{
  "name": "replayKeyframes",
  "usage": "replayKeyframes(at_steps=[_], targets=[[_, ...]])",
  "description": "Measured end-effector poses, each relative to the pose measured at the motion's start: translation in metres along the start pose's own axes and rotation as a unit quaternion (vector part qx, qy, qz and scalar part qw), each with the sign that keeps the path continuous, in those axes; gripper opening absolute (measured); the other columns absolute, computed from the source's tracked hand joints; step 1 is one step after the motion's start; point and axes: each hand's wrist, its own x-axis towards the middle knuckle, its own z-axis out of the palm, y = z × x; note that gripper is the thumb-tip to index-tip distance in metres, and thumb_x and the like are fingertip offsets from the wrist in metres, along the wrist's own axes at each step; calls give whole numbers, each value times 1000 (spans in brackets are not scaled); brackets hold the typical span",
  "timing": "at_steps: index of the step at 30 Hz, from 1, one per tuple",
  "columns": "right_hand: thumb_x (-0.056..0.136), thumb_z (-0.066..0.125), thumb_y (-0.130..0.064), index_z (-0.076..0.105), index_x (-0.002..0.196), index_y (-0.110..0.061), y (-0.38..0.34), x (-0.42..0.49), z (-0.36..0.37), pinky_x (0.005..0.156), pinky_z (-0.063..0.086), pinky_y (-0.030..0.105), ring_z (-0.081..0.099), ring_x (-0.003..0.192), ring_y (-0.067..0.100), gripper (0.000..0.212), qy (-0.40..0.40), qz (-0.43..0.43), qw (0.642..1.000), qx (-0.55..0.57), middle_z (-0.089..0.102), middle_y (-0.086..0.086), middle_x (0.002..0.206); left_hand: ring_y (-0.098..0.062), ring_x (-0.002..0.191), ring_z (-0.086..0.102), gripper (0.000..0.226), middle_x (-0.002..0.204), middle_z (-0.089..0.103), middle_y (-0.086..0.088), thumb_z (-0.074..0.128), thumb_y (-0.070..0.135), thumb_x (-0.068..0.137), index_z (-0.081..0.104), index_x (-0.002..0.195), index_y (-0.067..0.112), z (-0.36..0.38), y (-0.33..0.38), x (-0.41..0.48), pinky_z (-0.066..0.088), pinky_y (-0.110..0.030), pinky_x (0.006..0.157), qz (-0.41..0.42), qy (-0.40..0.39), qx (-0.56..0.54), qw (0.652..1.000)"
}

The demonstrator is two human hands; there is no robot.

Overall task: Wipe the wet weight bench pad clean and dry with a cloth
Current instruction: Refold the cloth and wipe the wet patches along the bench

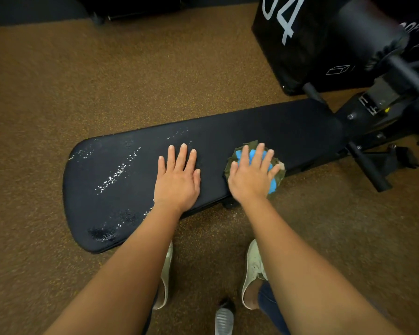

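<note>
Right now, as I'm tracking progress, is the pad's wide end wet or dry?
Wet: droplets glisten on the pad left of the left hand; the right hand presses the cloth farther right.

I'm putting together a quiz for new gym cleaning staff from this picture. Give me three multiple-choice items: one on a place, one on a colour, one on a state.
1. Where on the bench pad do the water droplets mainly lie?
A. only at its far right end
B. on the stretch left of the left hand
C. nowhere
2. Which colours show on the cloth?
A. red and white
B. plain yellow
C. blue and olive green
3. How is the left hand placed?
A. flat on the pad, fingers straight
B. curled in a fist
C. raised off the pad
Answers: 1 B, droplets glint on the pad's left stretch; 2 C, both colours show around the right hand that presses it; 3 A, its palm lies on the pad.
</note>
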Motion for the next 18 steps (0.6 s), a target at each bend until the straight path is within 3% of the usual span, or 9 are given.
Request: replayKeyframes(at_steps=[5, 9, 11, 15, 18], targets=[[99, 29, -41, 24, 149, -19, 23, -3, 3, 114, 8, 57, 4, 145, 36, 55, 22, -167, 985, -37, 9, 17, 158, -31, 147, -6, 56, 162, 2, -4, 14, 42, 101, 8, 153, 22, 1, 0, 0, 2, -50, 118, -3, -5, -1, 1000], [99, 27, -43, 20, 148, -32, 22, 12, -3, 113, -2, 58, -6, 143, 41, 51, 6, -48, 999, -9, -4, 20, 157, -31, 147, -6, 56, 162, 2, -4, 14, 42, 101, 8, 153, 22, 1, 0, 1, 2, -50, 118, -2, -8, 0, 1000], [99, 26, -41, 19, 149, -31, 3, 13, -2, 113, -2, 59, -7, 142, 44, 51, -11, -9, 1000, 1, -5, 19, 158, -31, 147, -5, 56, 161, 4, -4, 14, 42, 101, 9, 153, 22, 2, 0, 1, 3, -50, 118, -2, -6, -1, 1000], [97, 29, -37, 35, 145, -24, 2, 3, 4, 113, 13, 60, 11, 142, 44, 50, 22, -177, 984, -3, 18, 17, 156, -32, 147, -1, 59, 161, 7, -5, 9, 43, 98, 13, 153, 21, 2, 0, 1, 5, -51, 118, -3, 0, 4, 1000], [97, 24, -41, 36, 144, -27, 27, 14, 1, 113, 16, 60, 10, 145, 36, 51, 7, -246, 969, -13, 17, 11, 158, -32, 147, -2, 62, 161, 7, -5, 6, 45, 96, 13, 153, 21, 1, 0, 1, 5, -51, 118, -4, -5, 7, 1000]])
